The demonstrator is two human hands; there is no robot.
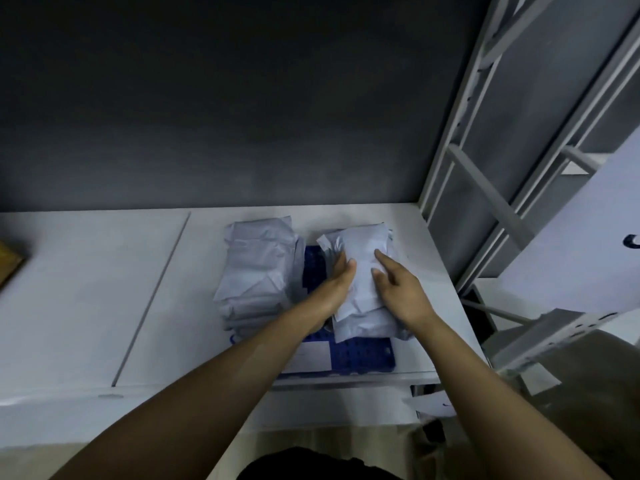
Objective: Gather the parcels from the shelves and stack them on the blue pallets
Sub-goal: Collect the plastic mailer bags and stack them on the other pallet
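Grey plastic mailers make up two piles on a blue pallet (360, 355) that sits on a white table (104, 289), and the head view is the only one. The left stack (256, 271) stands tall and leans a little; the right stack (363, 320) is lower, just beside it, with a strip of pallet between them. The top parcel (363, 251) lies on the right stack. The left hand (341, 275) holds its left edge, thumb on top and fingers tucked down the side. The right hand (394, 282) rests on it with fingers fairly straight, forefinger pressing the far part flat. The likely trouble is slippage: the bags look slick and puffy, so a parcel set crooked could slide off toward the near edge or the right once the hands let go. The near bags of the right stack already jut out unevenly. Pressing hard on one side could tip the pile. A careless left forearm could also nudge the leaning left stack. To the right, the metal shelf frame (485, 202) stands close.
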